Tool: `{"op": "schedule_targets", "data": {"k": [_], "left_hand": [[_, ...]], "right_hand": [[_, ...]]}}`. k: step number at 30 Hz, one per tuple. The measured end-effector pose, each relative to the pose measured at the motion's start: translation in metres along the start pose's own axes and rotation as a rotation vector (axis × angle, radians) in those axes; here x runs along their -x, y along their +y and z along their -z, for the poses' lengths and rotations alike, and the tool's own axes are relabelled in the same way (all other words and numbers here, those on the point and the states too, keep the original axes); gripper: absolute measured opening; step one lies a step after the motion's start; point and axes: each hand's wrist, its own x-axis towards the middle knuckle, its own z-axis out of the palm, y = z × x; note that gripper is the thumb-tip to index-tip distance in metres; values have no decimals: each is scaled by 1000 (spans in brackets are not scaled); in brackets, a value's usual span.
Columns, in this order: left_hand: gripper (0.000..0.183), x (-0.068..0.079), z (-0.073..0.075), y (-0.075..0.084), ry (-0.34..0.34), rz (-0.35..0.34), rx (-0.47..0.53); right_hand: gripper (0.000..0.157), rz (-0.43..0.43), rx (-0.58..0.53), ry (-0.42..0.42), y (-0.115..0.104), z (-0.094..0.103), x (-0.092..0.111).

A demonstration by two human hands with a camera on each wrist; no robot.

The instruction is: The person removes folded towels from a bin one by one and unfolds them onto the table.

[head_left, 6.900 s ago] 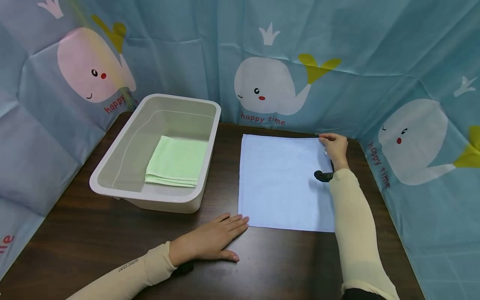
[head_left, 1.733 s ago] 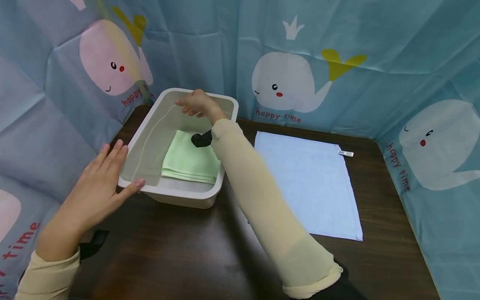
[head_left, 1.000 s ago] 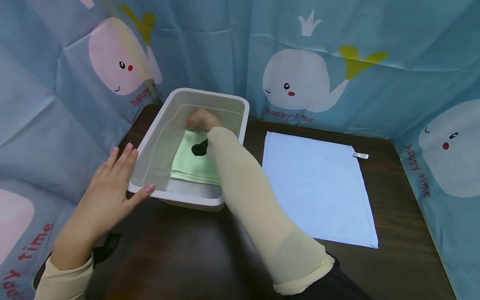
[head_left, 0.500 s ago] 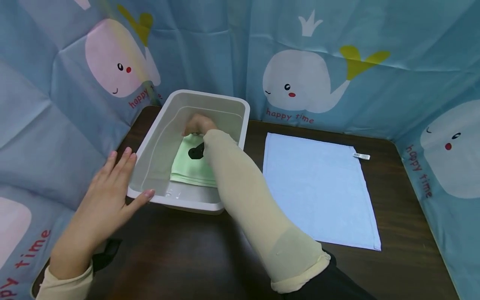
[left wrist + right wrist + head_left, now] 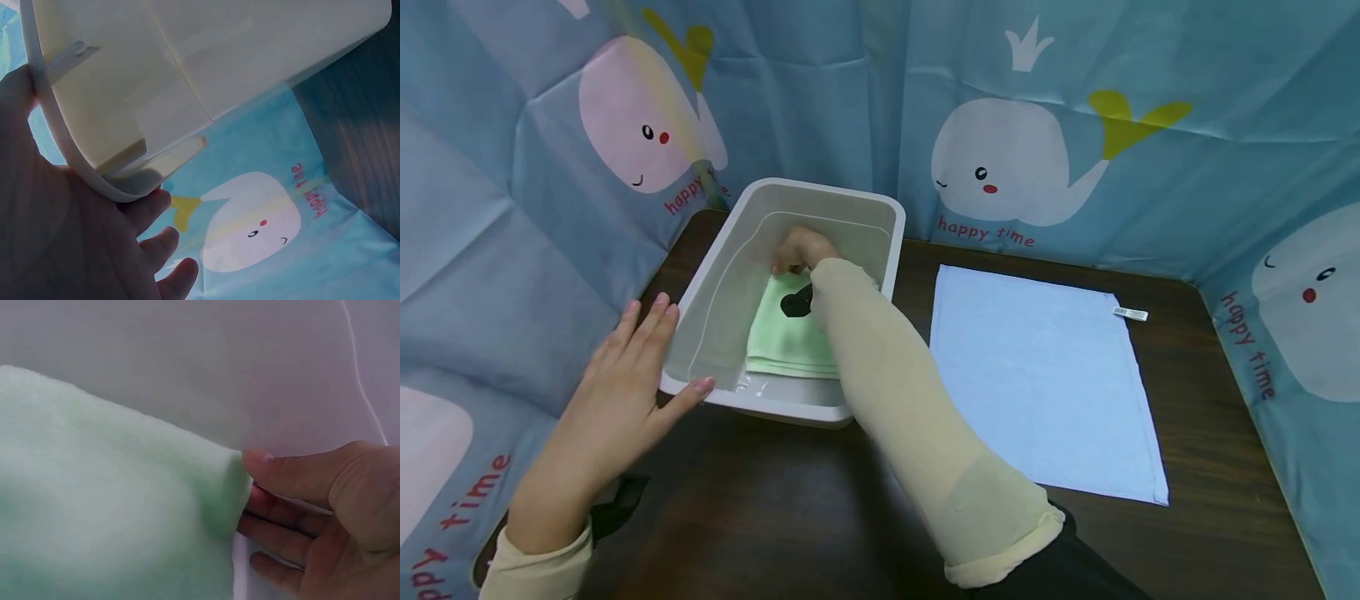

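Observation:
In the head view, a folded light green towel [image 5: 786,346] lies in a deep off-white plastic basin [image 5: 775,408]. My right hand [image 5: 803,248] reaches into the basin at the towel's far left corner. As the right wrist view shows, the thumb and fingers pinch that corner of the towel [image 5: 112,494], thumb on top. My left hand [image 5: 617,400] lies against the basin's near left corner with its fingers straight and spread. Up close in the left wrist view, the thumb and fingers touch the rim [image 5: 75,156]. My right forearm hides part of the towel.
A pale blue towel [image 5: 1037,383] is spread flat on the dark wooden table [image 5: 737,508], right of the basin, with a white label [image 5: 1131,314] at its far right corner. A blue curtain [image 5: 820,100] with whale prints surrounds the table's back and sides.
My right hand has left the blue towel, moved into the basin and down to the green towel, now pinching its corner. My left hand has moved from the table to the basin's corner.

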Motion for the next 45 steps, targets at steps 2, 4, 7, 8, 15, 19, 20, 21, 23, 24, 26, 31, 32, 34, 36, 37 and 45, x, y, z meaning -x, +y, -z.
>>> {"op": "schedule_targets", "data": {"k": [2, 4, 7, 8, 15, 19, 20, 21, 23, 24, 26, 31, 32, 34, 36, 37, 45], "left_hand": [[91, 0, 0, 0, -1, 4, 1], [90, 0, 0, 1, 0, 5, 2], [90, 1, 0, 1, 0, 10, 0], [90, 1, 0, 1, 0, 10, -1], [90, 1, 0, 0, -3, 12, -1], [90, 1, 0, 0, -1, 15, 3], [90, 2, 0, 0, 0, 14, 5], [90, 2, 0, 0, 1, 15, 5], [90, 3, 0, 0, 3, 15, 6], [90, 3, 0, 0, 6, 14, 8], [90, 3, -1, 0, 5, 15, 8], [91, 2, -1, -1, -1, 11, 12], [91, 2, -1, -1, -1, 9, 12], [91, 1, -1, -2, -3, 9, 15], [92, 1, -1, -2, -5, 9, 15], [92, 1, -1, -2, -7, 13, 13], [93, 0, 1, -2, -22, 32, 15]], "right_hand": [[24, -11, -2, -10, -2, 0, 2], [9, -27, -15, 0, -3, -1, 3], [14, -65, -30, 22, -7, -4, 6], [17, -78, -40, 30, -8, -4, 8], [21, -105, -76, 33, -9, -6, 12], [20, -76, -81, 2, -5, -6, 7], [19, -72, -91, -5, -4, -6, 6], [19, -67, -100, -9, -4, -6, 4], [19, -47, -104, -28, -2, -6, 2], [20, -35, -100, -37, -2, -5, 1], [21, -21, -93, -44, -1, -5, 1], [26, -24, -60, -76, 1, -3, 3], [27, -36, -60, -80, 1, -3, 4], [28, -65, -82, -79, 1, -3, 6], [28, -85, -111, -67, 0, -3, 8], [29, -89, -121, -64, 0, -3, 10], [34, -73, -91, -113, -9, -3, 25]]}}
